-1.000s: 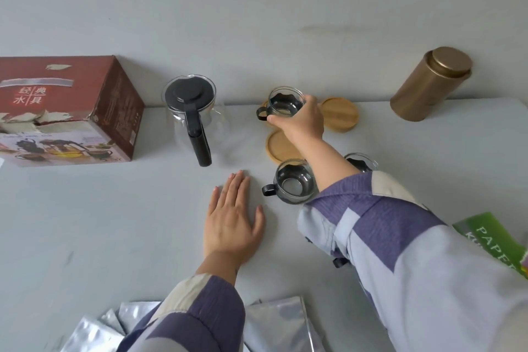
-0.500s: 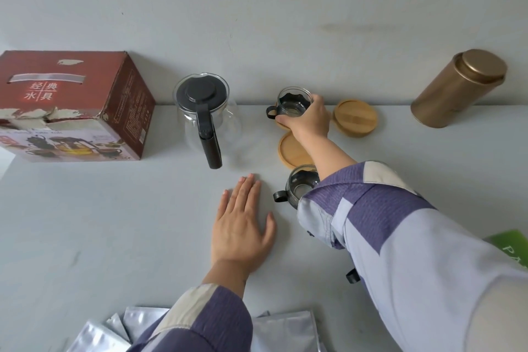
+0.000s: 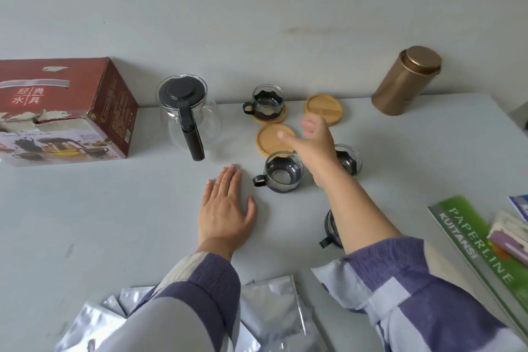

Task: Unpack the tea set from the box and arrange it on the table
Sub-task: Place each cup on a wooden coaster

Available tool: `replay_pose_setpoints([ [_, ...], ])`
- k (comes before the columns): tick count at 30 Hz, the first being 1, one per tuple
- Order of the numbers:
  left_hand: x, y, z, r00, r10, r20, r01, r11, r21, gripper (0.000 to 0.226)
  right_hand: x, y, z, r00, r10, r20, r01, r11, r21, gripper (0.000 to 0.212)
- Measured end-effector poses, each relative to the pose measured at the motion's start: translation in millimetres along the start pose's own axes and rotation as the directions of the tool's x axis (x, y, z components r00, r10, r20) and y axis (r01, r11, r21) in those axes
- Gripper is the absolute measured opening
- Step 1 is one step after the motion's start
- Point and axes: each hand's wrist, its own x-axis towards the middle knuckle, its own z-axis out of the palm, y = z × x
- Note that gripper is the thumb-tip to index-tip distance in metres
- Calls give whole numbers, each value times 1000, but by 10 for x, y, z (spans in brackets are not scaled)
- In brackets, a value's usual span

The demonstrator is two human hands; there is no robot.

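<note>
Your right hand (image 3: 315, 143) has let go of the glass cup (image 3: 268, 101), which now sits on its bamboo coaster (image 3: 281, 118) beside the teapot (image 3: 188, 111). Fingers open, holding nothing; your left hand (image 3: 227, 208) lies flat. Three cups remain.

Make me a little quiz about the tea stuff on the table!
1. True or false: the left hand lies flat on the table.
2. How many wooden coasters show? A) one B) three C) five
3. Fill in: the far cup sits on a ____.

Key:
1. True.
2. B: one under the far cup, one bare by the open right hand, one bare further back.
3. Coaster. The near cup stands straight on the table.
</note>
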Motion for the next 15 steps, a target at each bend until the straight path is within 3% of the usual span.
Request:
replay_pose_setpoints([
  [6,-2,15,5,1000,7,0,-7,1000,15,74,-492,414,40,998,-60,27,63,991,-119,96],
  [15,-1,1,28,1000,8,-10,-8,1000,9,74,-593,699,351,989,-82,-127,60,984,-171,101],
])
